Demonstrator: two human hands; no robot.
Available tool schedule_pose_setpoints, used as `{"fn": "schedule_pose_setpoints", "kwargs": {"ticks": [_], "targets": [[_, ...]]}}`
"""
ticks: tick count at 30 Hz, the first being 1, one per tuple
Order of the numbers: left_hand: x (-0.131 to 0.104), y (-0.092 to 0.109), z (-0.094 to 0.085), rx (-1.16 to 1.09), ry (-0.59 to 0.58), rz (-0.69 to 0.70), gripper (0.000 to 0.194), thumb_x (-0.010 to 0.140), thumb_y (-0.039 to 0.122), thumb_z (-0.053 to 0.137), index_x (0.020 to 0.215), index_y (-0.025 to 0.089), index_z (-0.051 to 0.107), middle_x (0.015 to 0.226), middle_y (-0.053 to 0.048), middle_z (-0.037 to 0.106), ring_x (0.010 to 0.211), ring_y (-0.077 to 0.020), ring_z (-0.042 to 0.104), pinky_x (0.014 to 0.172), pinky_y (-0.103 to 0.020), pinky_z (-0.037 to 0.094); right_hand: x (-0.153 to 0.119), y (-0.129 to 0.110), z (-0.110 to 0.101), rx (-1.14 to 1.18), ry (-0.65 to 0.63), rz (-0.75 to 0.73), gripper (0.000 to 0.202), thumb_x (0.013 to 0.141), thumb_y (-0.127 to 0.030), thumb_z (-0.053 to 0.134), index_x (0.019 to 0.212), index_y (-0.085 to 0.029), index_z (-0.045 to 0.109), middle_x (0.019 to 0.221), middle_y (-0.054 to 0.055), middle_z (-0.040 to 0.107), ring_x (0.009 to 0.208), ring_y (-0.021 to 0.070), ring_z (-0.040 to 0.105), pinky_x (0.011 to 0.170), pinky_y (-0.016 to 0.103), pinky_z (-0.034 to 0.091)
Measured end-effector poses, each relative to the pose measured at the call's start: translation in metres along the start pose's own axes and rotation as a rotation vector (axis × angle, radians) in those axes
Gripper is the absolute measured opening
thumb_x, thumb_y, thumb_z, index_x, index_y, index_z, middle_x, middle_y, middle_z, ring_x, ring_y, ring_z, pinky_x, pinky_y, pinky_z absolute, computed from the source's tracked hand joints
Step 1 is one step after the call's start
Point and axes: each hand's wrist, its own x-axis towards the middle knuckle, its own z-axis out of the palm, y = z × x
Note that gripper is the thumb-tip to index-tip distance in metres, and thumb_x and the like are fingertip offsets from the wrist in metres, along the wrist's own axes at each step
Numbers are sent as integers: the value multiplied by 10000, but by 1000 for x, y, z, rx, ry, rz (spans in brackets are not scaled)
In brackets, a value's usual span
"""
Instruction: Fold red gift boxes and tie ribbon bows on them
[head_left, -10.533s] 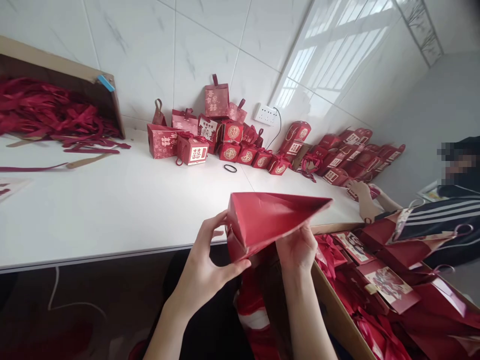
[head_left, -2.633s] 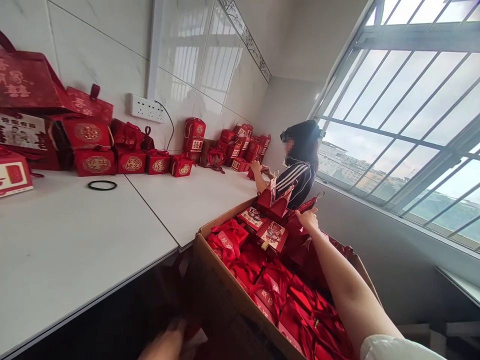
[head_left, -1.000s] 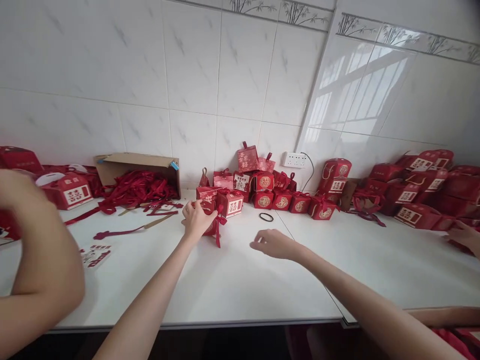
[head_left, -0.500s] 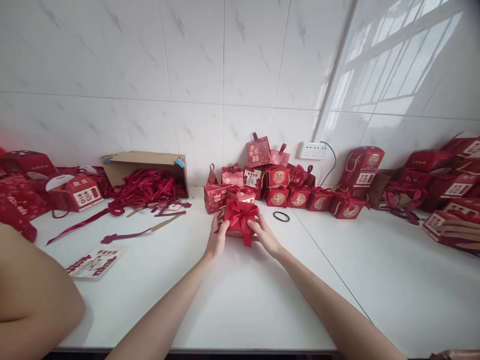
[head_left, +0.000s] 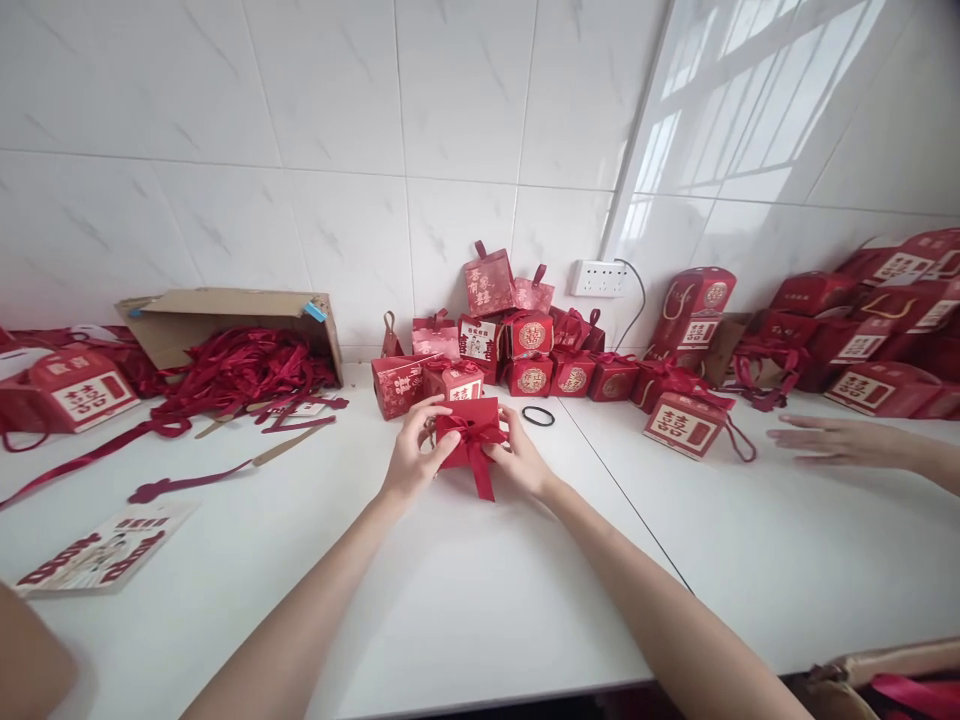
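Between my two hands is a small red gift box [head_left: 459, 456] with a red ribbon bow [head_left: 478, 440] tied on its front, the tails hanging down. My left hand [head_left: 417, 445] grips its left side, thumb at the front and fingers over the upper edge. On the right side, my right hand [head_left: 523, 455] holds it with the thumb near the bow and the fingers partly hidden behind. The box is just above or on the white table [head_left: 420, 600]; I cannot tell which. Right behind it stands a red box with a white label [head_left: 456, 380].
Finished-looking red boxes [head_left: 534, 380] are stacked along the wall. A cardboard box [head_left: 225, 302] spills red ribbons [head_left: 251, 365] at left. A black ring [head_left: 538, 416] lies right of my hands. Another person's hand [head_left: 832, 440] reaches in from the right, near a labelled red box [head_left: 686, 425].
The view has turned rightward. The box in my hands has tilted and my left fingers have moved onto its upper edge. Another person's hand and a labelled red box now show at right.
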Motion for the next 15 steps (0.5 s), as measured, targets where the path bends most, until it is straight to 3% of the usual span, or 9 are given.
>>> {"fn": "schedule_pose_setpoints", "kwargs": {"ticks": [4, 10, 12, 14, 15], "targets": [[0, 0, 1, 73, 59, -7, 208, 786, 397, 589, 756, 194, 561, 1244, -109, 544, 1160, -245, 531, 886, -352, 476, 0, -1, -6, 21, -32, 31, 606, 754, -377, 592, 1267, -216, 312, 1365, 150, 398, 1193, 269, 487, 991, 468, 411], [3, 0, 0, 30, 89, -54, 351, 826, 425, 530, 580, 190, 446, 1203, -100, 583, 1147, -241, 541, 904, -349, 464, -1, -4, -9, 73, -86, 97, 514, 797, -361, 568, 1256, -246, 367, 1374, 114, 446, 1172, 271, 526, 959, 466, 446], [3, -1, 0, 24, 90, -53, 322, 814, 440, 543, 624, 193, 461, 1189, -98, 582, 1135, -241, 547, 919, -361, 461, -2, -3, -8, 69, -85, 110, 503, 801, -358, 566, 1260, -250, 390, 1345, 102, 489, 1163, 266, 537, 954, 457, 456], [2, -1, -1, 18, 64, -43, 253, 773, 445, 591, 806, 204, 525, 1183, -94, 573, 1114, -240, 557, 912, -374, 475, -2, -4, -7, 67, -81, 99, 518, 801, -365, 568, 1276, -247, 400, 1331, 97, 510, 1159, 266, 542, 953, 453, 460], [1, 0, -1, 36, 39, -25, 305, 743, 434, 624, 935, 213, 535, 1186, -91, 562, 1114, -240, 555, 919, -384, 477, -3, -4, -6, 60, -84, 89, 523, 801, -370, 570, 1280, -241, 408, 1325, 97, 517, 1158, 267, 542, 957, 454, 457]]}}
